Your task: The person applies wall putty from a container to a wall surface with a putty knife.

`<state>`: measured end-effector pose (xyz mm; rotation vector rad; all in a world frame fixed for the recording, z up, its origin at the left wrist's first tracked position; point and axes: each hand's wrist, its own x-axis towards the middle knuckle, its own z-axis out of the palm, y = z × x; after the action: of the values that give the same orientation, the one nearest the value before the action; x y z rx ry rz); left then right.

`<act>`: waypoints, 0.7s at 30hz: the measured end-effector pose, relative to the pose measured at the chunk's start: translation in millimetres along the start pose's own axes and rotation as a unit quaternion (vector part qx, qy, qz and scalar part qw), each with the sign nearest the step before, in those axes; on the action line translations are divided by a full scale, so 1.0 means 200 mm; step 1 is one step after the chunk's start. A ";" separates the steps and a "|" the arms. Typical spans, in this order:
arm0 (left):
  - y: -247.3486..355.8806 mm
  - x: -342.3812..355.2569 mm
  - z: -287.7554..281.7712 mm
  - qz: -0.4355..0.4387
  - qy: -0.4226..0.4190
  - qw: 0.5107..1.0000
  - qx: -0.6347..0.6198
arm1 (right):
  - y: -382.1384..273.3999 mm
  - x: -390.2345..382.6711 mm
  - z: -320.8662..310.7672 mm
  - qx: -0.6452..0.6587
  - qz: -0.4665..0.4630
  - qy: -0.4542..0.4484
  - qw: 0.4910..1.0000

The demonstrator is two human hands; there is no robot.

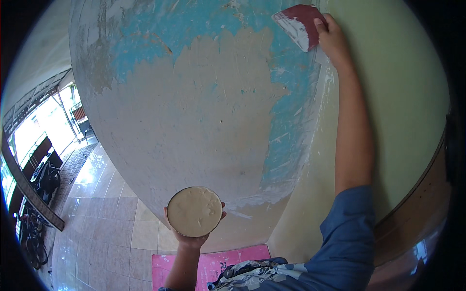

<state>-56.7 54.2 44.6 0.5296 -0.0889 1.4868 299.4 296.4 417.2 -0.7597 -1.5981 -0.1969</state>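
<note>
The right hand (pixel 332 36) grips a flat red scraper (pixel 298 24), fingers closed over its top edge, its blade smeared with pale filler and pressed against the wall (pixel 204 111) near its upper right corner. The wall is rough, with flaking blue paint around a broad matte beige patch. The left hand (pixel 191 237) cups a round tub (pixel 194 211) of creamy, pitted filler from below. A pink sheet (pixel 208 264) lies on the glossy tiled floor (pixel 102 213).

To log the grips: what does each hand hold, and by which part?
The left hand holds a round tub of putty from below, fingers around its sides. The right hand holds a red scraper by its rear edge, blade against the wall.
</note>
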 end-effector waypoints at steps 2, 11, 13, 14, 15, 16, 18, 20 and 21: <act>0.00 -0.01 0.00 0.003 0.005 1.000 0.001 | 0.05 -0.05 0.01 0.119 0.009 0.036 0.992; -0.01 -0.01 0.01 0.007 0.022 1.000 0.011 | -0.03 -0.02 0.09 0.008 -0.031 0.020 0.999; -0.01 -0.02 0.00 0.007 0.022 1.000 0.016 | 0.06 0.01 0.04 0.056 0.004 0.004 0.998; -0.01 -0.02 -0.01 0.008 0.026 1.000 0.011 | 0.10 -0.01 0.03 0.057 0.004 0.001 0.998; -0.01 -0.03 -0.01 0.009 0.029 1.000 0.006 | 0.15 -0.05 0.04 0.123 -0.002 -0.038 0.992; -0.01 -0.03 -0.01 0.012 0.030 0.999 0.007 | 0.14 -0.09 0.06 0.189 -0.008 -0.075 0.979; -0.03 -0.04 0.00 0.020 0.046 0.999 -0.008 | 0.11 -0.12 0.10 0.127 -0.006 -0.090 0.988; -0.03 -0.03 -0.01 0.013 0.041 0.999 -0.004 | 0.03 -0.12 0.14 0.061 -0.003 -0.099 0.993; -0.03 -0.03 -0.01 0.006 0.035 0.999 -0.002 | -0.01 -0.11 0.16 0.011 -0.030 -0.030 0.999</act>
<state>-52.8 49.5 38.0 0.4740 -0.0397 1.5152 271.4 305.0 390.8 -0.7072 -1.6790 -0.2008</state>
